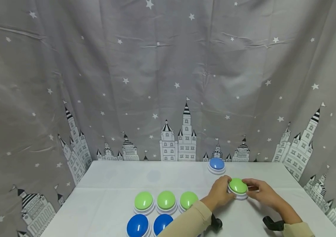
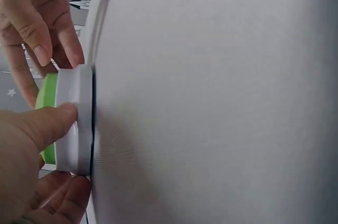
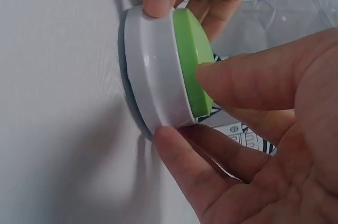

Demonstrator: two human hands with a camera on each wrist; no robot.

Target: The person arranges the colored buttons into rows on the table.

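Observation:
Both hands are at a round push button [image 1: 238, 186] with a green dome on a white base, at the right part of the table. My left hand [image 1: 219, 194] grips its left side; in the left wrist view the thumb [image 2: 55, 121] presses along the white base and fingertips curl at its lower edge. My right hand [image 1: 265, 193] holds the opposite side, its thumb [image 3: 232, 82] against the green dome and a fingertip at the base's rim in the right wrist view. The base stands close over the white cloth, its underside facing the table.
A blue push button [image 1: 216, 164] stands behind, at the table's far edge. To the left are three green buttons [image 1: 166, 200] in a row, with blue buttons [image 1: 137, 225] in front, partly hidden by my left sleeve [image 1: 188, 220]. A grey curtain [image 1: 168, 65] hangs behind the white table [image 1: 111, 184].

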